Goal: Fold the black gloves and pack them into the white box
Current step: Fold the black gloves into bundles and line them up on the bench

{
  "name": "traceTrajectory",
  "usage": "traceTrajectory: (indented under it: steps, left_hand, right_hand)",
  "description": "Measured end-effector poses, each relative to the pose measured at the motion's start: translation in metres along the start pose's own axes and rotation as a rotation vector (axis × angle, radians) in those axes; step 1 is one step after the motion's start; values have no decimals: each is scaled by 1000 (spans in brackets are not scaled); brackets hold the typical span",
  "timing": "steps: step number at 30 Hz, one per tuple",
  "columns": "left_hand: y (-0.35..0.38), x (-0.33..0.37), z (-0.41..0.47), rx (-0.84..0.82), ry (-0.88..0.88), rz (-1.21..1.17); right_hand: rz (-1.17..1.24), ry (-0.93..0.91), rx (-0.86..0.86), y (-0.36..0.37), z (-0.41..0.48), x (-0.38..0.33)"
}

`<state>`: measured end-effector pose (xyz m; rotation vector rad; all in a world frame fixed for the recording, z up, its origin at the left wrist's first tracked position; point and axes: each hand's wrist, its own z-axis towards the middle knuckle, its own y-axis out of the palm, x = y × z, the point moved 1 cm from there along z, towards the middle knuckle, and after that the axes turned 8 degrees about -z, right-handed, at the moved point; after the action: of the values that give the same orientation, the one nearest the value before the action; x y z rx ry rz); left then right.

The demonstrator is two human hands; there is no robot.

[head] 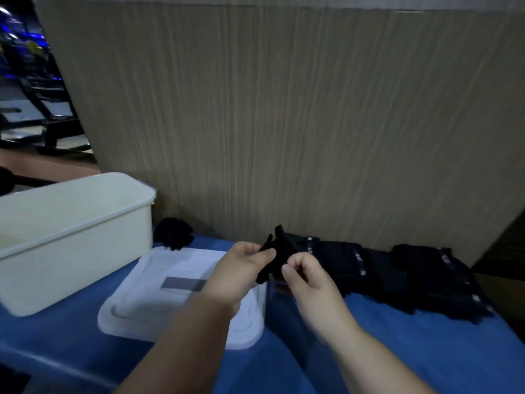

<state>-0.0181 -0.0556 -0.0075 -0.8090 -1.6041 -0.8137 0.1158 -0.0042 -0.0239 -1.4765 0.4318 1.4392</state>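
Observation:
A black glove is lifted a little above the blue cloth at the centre. My left hand pinches its left edge and my right hand pinches its lower right part, fingers curled. Its finger tips stick up toward the back. Just right of my hands lies a row of more black gloves with small white labels. One crumpled black glove sits behind the lid, by the box corner. The open white box stands at the left; its inside is mostly hidden.
The white box lid lies flat on the blue cloth under my left forearm. A tall brown cardboard wall closes off the back. Dark furniture shows at the far left.

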Motion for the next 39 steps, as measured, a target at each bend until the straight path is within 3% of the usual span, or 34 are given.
traceTrajectory:
  steps: [4,8,10,15,22,29,35,39]
  left_hand:
    - [24,-9,-28,-45,42,16]
    - [42,-23,-46,-106,92,44]
    - [52,-32,-51,-151,89,49]
    - [74,-52,-51,-252,93,114]
    - [93,-61,-55,-405,147,156]
    - [102,-68,-54,-395,162,234]
    - [102,-73,-48,-261,186,284]
    - [100,-73,-48,-294,103,254]
  right_hand:
    - [191,148,-64,-32,-45,25]
    - [111,202,-203,-67,-84,44]
    - [118,202,-179,-79,-92,49]
    - [313,221,93,-94,-90,58]
    - [126,237,-97,-107,-88,70]
    - [201,252,-151,-111,-89,80]
    - [296,245,-47,-111,-90,81]
    - [334,231,5,-112,-91,79]
